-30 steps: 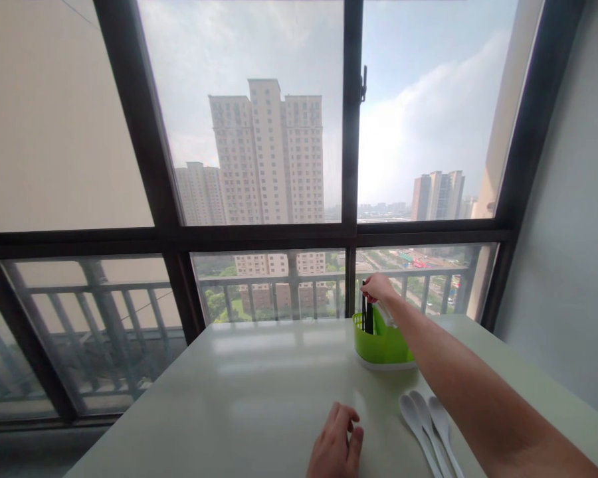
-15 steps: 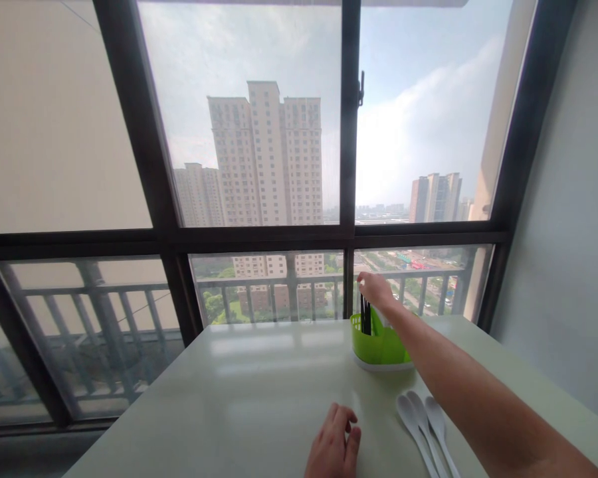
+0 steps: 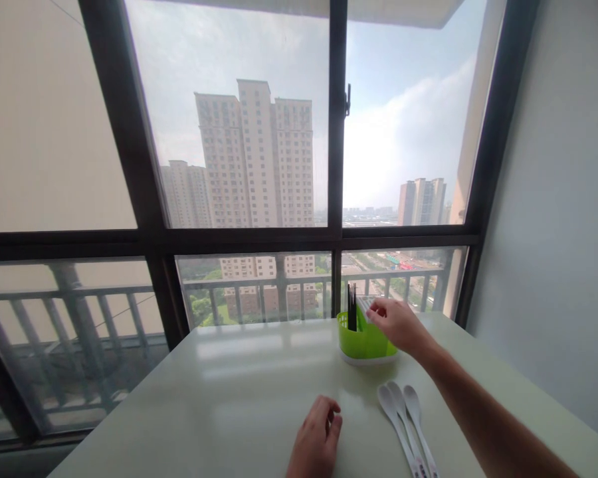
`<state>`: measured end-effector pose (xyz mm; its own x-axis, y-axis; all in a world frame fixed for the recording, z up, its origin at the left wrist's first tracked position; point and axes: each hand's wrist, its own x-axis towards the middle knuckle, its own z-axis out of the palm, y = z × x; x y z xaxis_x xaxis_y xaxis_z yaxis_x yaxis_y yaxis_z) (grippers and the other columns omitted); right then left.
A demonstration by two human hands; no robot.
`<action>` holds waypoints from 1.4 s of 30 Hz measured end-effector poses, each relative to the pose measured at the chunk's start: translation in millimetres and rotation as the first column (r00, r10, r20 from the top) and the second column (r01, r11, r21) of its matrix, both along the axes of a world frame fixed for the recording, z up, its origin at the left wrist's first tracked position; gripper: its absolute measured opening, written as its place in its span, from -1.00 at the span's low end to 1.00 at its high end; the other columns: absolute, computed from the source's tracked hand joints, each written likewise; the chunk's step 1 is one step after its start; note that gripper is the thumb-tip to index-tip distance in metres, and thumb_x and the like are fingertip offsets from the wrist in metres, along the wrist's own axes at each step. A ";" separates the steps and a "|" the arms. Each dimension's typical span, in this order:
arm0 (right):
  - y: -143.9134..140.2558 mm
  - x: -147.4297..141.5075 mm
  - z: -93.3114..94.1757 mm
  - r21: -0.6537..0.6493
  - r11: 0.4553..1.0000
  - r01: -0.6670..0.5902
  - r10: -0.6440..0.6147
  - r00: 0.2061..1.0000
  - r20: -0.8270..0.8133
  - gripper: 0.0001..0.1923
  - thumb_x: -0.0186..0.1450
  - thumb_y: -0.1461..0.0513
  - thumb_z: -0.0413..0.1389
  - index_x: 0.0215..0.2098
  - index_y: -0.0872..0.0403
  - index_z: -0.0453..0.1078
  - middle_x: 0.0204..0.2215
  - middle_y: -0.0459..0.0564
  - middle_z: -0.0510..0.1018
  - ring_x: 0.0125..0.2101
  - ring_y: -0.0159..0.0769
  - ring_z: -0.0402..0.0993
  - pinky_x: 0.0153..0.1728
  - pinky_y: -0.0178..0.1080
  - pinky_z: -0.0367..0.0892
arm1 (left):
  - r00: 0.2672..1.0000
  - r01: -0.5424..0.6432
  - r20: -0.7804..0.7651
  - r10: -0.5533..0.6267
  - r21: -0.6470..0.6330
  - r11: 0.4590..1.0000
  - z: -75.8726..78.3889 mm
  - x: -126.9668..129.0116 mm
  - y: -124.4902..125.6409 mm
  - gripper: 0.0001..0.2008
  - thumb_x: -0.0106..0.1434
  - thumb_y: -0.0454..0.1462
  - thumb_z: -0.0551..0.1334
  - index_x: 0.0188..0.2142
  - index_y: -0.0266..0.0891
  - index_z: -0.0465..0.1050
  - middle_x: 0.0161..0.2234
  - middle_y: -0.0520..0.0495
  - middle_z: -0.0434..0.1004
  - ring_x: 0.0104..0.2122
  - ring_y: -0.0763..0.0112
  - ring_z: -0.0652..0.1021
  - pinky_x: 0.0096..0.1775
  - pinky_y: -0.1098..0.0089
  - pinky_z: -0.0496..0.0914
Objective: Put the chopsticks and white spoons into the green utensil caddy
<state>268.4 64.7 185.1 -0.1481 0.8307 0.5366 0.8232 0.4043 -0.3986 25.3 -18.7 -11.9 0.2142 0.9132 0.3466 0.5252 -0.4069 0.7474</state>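
Observation:
A green cutlery holder with a white base stands on the pale table near the window. Black chopsticks stand upright in its left part. My right hand hovers over the holder's right side, fingers loosely bent, holding nothing. My left hand rests on the table near the front edge, fingers curled, empty. Three white spoons lie side by side on the table under my right forearm.
A large dark-framed window with a railing outside runs along the table's far edge. A grey wall stands close on the right. The table's left edge drops off toward the floor.
My right hand has let go of the black chopsticks and drawn back to the right and down. The chopsticks now stand alone in the holder. My left hand stayed put.

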 end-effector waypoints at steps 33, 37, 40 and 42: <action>-3.1 93.3 -54.6 -0.054 0.994 0.100 -0.113 0.848 -0.518 -0.67 0.26 0.05 0.08 -0.19 0.09 0.51 -0.40 -0.02 0.59 -0.55 -0.31 0.43 -0.52 -0.30 0.29 | 0.998 -0.062 -0.006 0.062 -0.066 0.996 -6.3 -4.8 14.0 -0.50 0.34 0.13 -0.06 -0.55 -0.13 -0.05 -0.55 0.12 -0.01 -0.47 0.45 0.16 -0.39 0.38 0.03; 2.1 39.8 -14.9 0.332 0.919 0.214 -0.074 0.919 -0.387 -0.75 0.38 0.13 0.03 -0.16 0.07 0.48 -0.26 0.04 0.59 -0.41 -0.29 0.48 -0.35 -0.28 0.37 | 0.998 -0.058 0.003 0.058 -0.076 0.995 -6.7 -4.8 14.3 -0.49 0.34 0.15 -0.08 -0.56 -0.13 -0.01 -0.55 0.11 0.00 -0.47 0.44 0.17 -0.39 0.38 0.04; 13.3 6.8 -11.9 0.459 0.870 0.183 -0.108 0.977 -0.186 -0.77 0.44 0.24 -0.04 -0.13 0.08 0.47 -0.18 0.07 0.56 -0.34 -0.30 0.47 -0.31 -0.31 0.35 | 0.999 -0.053 -0.009 0.053 -0.077 0.996 -6.7 -5.2 14.6 -0.47 0.34 0.16 -0.08 -0.57 -0.14 0.04 -0.55 0.11 0.01 -0.47 0.43 0.18 -0.39 0.39 0.04; 22.8 -8.5 -18.7 0.459 0.876 0.146 -0.148 0.988 -0.033 -0.76 0.43 0.31 -0.04 -0.12 0.06 0.47 -0.18 0.05 0.55 -0.33 -0.31 0.45 -0.34 -0.33 0.29 | 0.998 -0.059 -0.020 0.058 -0.075 0.995 -6.9 -5.3 15.1 -0.45 0.34 0.16 -0.08 -0.59 -0.15 0.08 -0.56 0.10 0.03 -0.48 0.43 0.18 -0.39 0.39 0.03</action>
<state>259.9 87.5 166.4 -0.0454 0.5037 0.8627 0.8883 0.4154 -0.1957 20.0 -3.6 -18.8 0.1651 0.9479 0.2724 0.5599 -0.3175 0.7653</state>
